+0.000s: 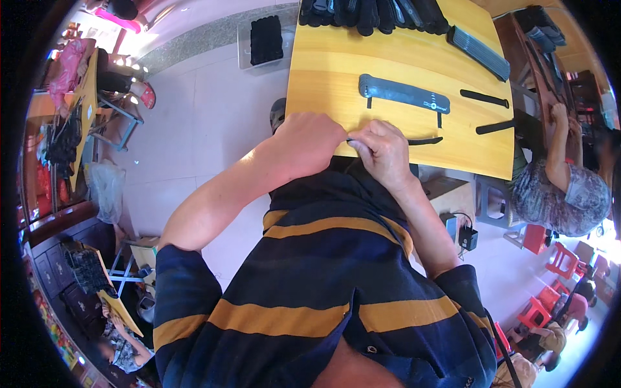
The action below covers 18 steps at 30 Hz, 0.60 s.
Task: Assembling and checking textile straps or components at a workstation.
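Observation:
At the near edge of the yellow table (446,155), my two hands meet over a narrow black strap (425,140). My right hand (383,150) is closed on it, thumb and fingers pinched, and the strap's tail sticks out to the right across the tabletop. Curled in a fist, my left hand (315,143) touches the strap's dark end between the hands; its fingertips are mostly hidden. Just beyond lies a long dark grey band (404,94) with rounded ends, two short black tabs hanging from its near side. Two more black straps (484,98) rest to the right.
A stack of grey strips (479,53) and a row of black pieces (375,14) fill the table's far side. On the floor beyond, a clear bin (243,46) holds black items. Another person (561,187) works at a table on the right; red stools (534,313) stand behind.

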Available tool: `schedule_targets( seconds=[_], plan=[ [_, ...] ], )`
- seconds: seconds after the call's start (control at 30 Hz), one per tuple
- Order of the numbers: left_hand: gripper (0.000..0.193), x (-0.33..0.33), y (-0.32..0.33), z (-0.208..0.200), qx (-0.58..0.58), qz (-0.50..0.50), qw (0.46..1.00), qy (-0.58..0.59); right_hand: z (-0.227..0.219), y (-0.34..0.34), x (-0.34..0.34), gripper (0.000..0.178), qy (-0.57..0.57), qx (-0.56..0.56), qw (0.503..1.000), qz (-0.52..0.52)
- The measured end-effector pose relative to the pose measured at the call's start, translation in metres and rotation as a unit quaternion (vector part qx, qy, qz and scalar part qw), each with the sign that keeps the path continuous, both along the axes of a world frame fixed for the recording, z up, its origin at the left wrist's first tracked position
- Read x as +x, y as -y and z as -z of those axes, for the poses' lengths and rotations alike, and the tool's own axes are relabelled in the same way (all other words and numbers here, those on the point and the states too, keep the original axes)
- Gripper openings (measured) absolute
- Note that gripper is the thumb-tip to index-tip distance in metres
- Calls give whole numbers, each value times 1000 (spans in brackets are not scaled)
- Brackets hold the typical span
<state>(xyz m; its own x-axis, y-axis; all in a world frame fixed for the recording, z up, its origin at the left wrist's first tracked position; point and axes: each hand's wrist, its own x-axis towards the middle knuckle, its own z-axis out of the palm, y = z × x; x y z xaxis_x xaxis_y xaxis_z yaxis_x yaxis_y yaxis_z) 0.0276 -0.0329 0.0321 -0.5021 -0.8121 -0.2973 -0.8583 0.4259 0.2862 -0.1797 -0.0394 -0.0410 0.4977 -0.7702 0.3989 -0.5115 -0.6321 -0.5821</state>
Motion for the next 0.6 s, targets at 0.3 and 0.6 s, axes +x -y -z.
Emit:
schedule_targets(
  seconds=[0.3, 0.6],
  plan=[
    [20, -11, 14, 1, 0, 28, 1000, 11, 0, 5, 0, 7, 2, -8, 1000, -10],
    [21, -9, 24, 7, 8, 23, 1000, 14, 3, 4, -1, 8, 14, -12, 1000, -10]
  ],
)
